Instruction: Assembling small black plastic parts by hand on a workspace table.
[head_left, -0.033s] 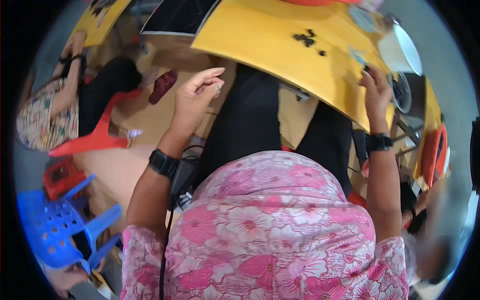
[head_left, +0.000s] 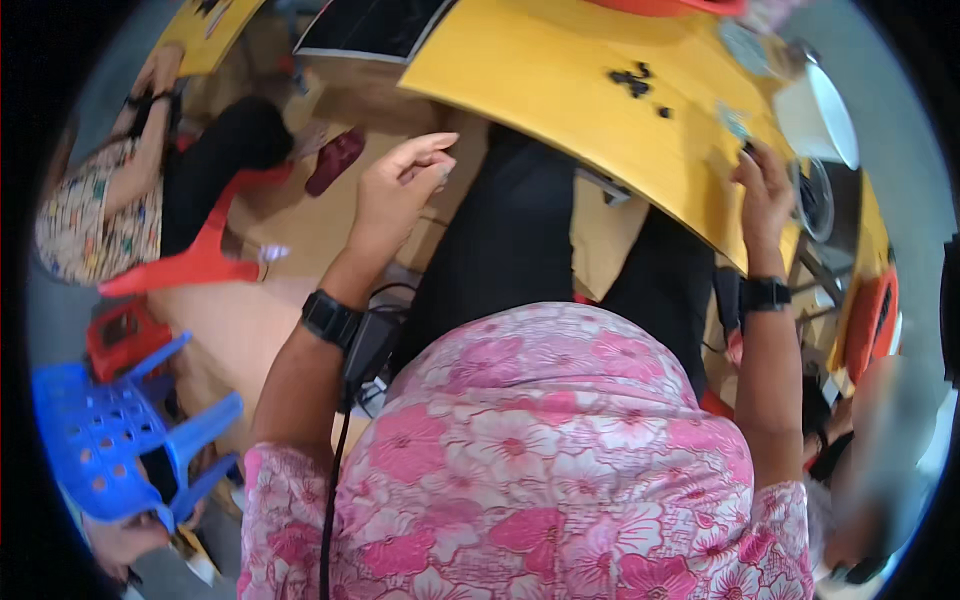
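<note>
My left hand [head_left: 400, 195] is off the table's near edge, above the floor beside my leg. Its thumb and fingers are pinched together, with a tiny pale spot at the tips too small to name. Over the table's right end, my right hand [head_left: 766, 195] closes its fingertips on a small black piece [head_left: 748, 148]. Just beyond those fingers lies a pale bluish, see-through item [head_left: 733, 121], blurred. Several small black pieces [head_left: 632, 80] are grouped on the yellow table [head_left: 530, 75], and one more black piece [head_left: 664, 112] lies apart from them.
A white tub [head_left: 815, 115] and a clear round container [head_left: 815, 200] are at the table's right end. Part of a red basin [head_left: 670, 5] shows at the far edge. To the left, a person [head_left: 100, 220] sits on a red chair [head_left: 190, 262], near a blue plastic chair [head_left: 100, 440].
The table and its things have shifted slightly right in the picture. Both hands keep nearly the same pose, still pinched.
</note>
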